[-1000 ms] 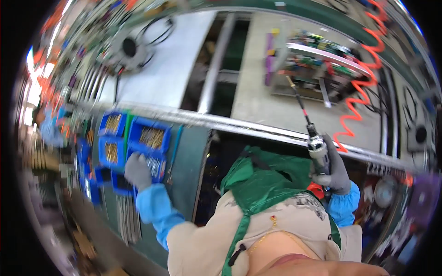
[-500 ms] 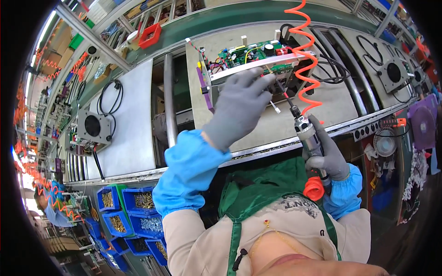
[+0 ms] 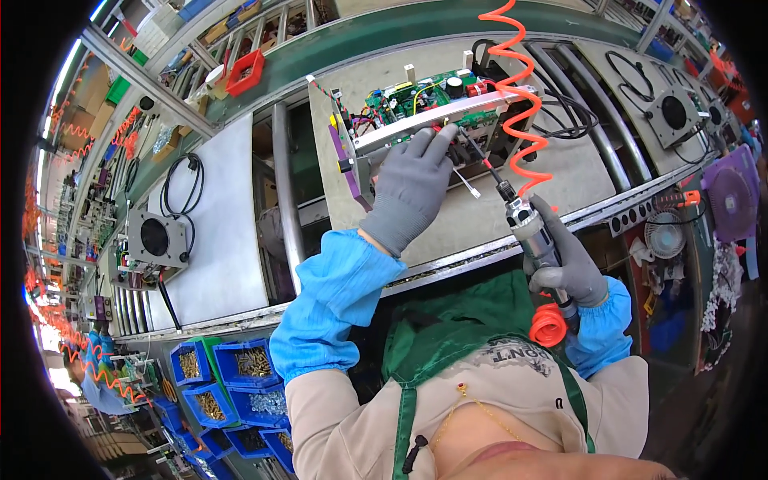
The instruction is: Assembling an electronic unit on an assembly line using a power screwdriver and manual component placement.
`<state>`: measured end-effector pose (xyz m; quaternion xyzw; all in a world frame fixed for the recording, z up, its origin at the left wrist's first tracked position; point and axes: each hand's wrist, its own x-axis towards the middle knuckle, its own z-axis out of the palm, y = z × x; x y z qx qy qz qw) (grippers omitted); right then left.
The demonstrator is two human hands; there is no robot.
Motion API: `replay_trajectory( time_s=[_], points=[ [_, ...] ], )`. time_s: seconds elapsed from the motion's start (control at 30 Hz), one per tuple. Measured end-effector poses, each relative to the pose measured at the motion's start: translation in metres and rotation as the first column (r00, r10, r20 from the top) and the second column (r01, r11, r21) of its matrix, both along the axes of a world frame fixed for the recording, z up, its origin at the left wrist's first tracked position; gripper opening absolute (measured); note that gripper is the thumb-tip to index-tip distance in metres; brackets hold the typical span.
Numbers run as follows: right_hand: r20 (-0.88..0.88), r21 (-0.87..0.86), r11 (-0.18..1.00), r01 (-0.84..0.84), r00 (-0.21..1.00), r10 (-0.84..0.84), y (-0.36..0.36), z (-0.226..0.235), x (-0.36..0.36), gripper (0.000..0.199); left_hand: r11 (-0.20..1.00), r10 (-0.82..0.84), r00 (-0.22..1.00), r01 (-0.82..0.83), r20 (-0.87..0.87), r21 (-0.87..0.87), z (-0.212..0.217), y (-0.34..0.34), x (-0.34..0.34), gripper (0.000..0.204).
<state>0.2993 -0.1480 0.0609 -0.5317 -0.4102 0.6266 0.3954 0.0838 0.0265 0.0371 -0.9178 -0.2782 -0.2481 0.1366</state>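
Observation:
My right hand (image 3: 578, 268), in a grey glove, is wrapped round a silver powered screwdriver (image 3: 531, 227). Its thin bit slants up and left to the front of an open electronic unit (image 3: 384, 136). That unit has a green circuit board (image 3: 436, 92), a metal front rail and a purple side panel (image 3: 346, 164). My gloved left hand (image 3: 410, 184) reaches to the rail, its fingers bent together close to the bit's end. What its fingertips pinch is hidden. A loose lead with a white connector (image 3: 474, 193) hangs between hand and screwdriver.
An orange coiled hose (image 3: 524, 120) hangs right of the unit, before black cables (image 3: 580, 120). Metal rollers (image 3: 288, 184) flank the work board (image 3: 432, 232). Another fan unit (image 3: 158, 238) lies on the left board. Blue bins (image 3: 248, 362) of small hardware stand lower left; a red tray (image 3: 245, 74) stands behind.
My left hand has shifted slightly left, its fingers drawn up closer to the rail. The right hand keeps its grip on the screwdriver. The whole view has shifted a little.

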Motion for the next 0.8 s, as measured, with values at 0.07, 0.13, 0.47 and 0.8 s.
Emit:
replay_trajectory(
  time_s=[0.07, 0.13, 0.47, 0.8],
  points=[
    [0.01, 0.006, 1.0, -0.004, 1.0, 0.004, 0.002, 0.002, -0.001, 0.103, 0.999, -0.007, 0.999, 0.009, 0.05, -0.035, 0.001, 0.0, -0.001, 0.014],
    [0.019, 0.012, 1.0, -0.007, 1.0, 0.007, 0.004, 0.003, -0.002, 0.103, 0.995, -0.024, 0.994, 0.034, 0.102, -0.095, 0.003, 0.001, 0.001, 0.015],
    [0.007, -0.004, 0.999, -0.034, 0.999, 0.034, 0.01, -0.004, 0.006, 0.103, 0.981, -0.032, 0.969, 0.078, 0.246, -0.179, 0.007, -0.003, 0.002, 0.015],
    [0.105, 0.098, 0.988, -0.116, 0.989, 0.106, 0.017, -0.02, 0.009, 0.102, 0.897, 0.054, 0.712, 0.273, 0.701, -0.346, -0.004, -0.022, 0.005, 0.011]
  ],
)
